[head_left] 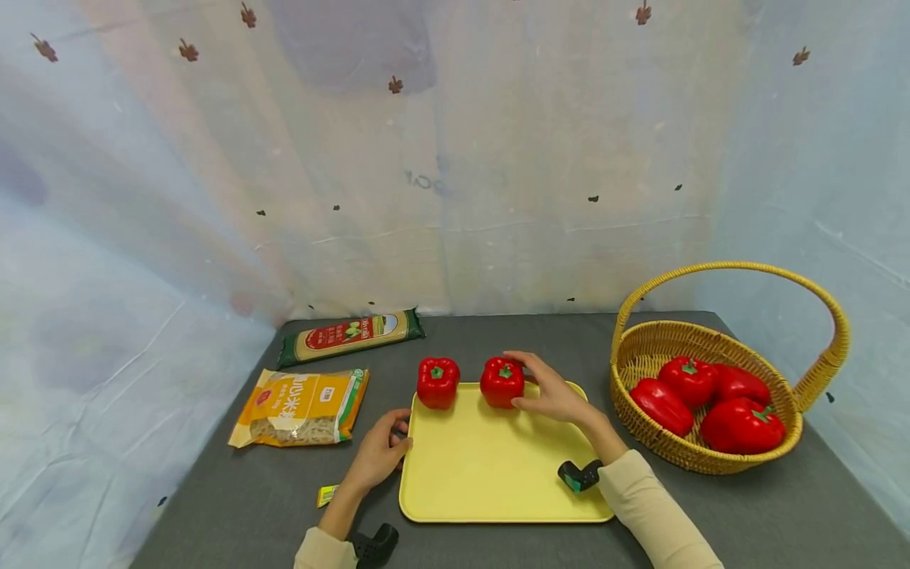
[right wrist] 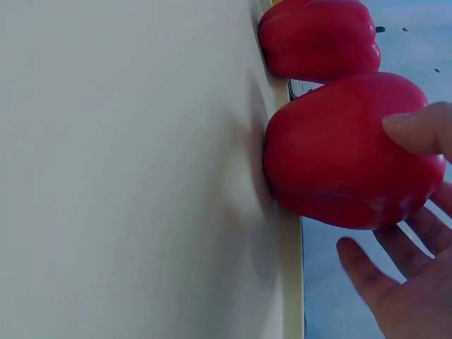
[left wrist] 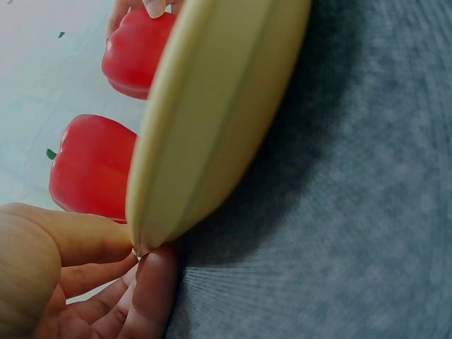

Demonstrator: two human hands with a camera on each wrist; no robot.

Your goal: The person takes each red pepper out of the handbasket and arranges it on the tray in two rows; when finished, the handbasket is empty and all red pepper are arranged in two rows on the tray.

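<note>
Two red bell peppers stand upright along the far edge of a yellow tray (head_left: 498, 474). The right-hand pepper (head_left: 501, 382) is held by my right hand (head_left: 558, 395), its thumb (right wrist: 417, 131) pressed on the side and some fingers behind it. In the right wrist view, one lower finger is spread off this pepper (right wrist: 339, 155). The other pepper (head_left: 438, 383) sits at the tray's far left corner. My left hand (head_left: 380, 450) pinches the tray's left rim between thumb and fingers. The left wrist view shows that grip close up, with the tray's side wall (left wrist: 219, 106) above the grey cloth.
A yellow wicker basket (head_left: 704, 466) with a tall handle holds several red bell peppers at the right. An orange-and-clear grain bag (head_left: 302, 407) and a long green packet (head_left: 351, 338) lie at the left. A small yellow packet (head_left: 326, 495) lies near my left wrist.
</note>
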